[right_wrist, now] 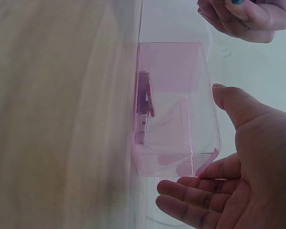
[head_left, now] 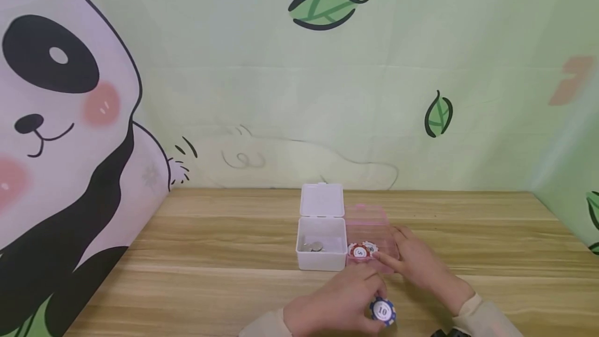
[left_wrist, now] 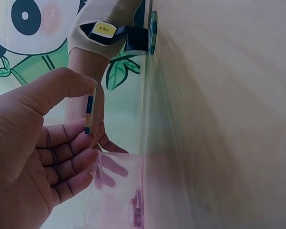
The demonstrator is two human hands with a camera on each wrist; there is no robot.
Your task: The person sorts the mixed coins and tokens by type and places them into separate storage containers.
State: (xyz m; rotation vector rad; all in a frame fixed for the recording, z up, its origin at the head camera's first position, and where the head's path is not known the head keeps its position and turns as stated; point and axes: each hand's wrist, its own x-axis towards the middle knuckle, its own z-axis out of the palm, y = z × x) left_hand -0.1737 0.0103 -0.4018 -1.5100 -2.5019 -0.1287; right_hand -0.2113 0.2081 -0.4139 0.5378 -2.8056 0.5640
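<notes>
Between thumb and fingers, my left hand [head_left: 340, 298] pinches a blue and white poker chip [head_left: 382, 311] marked 10, held in front of the boxes. The left wrist view shows that chip [left_wrist: 90, 110] edge-on. My right hand [head_left: 423, 260] holds the right side of a clear pink box [head_left: 372, 233], thumb at the front rim and fingers farther back. The box's lid stands open. Inside lie a red poker chip [head_left: 359, 251] marked 5 and a whitish chip [head_left: 371, 248], partly covered by the red one.
Left of the pink box, touching or nearly so, stands a white box [head_left: 321, 260] with its lid raised and silvery coins [head_left: 316, 246] inside. A greenish disc [left_wrist: 153, 33] shows edge-on near the right wrist. A panda-print cloth [head_left: 262, 92] closes off the back of the wooden table [head_left: 224, 238].
</notes>
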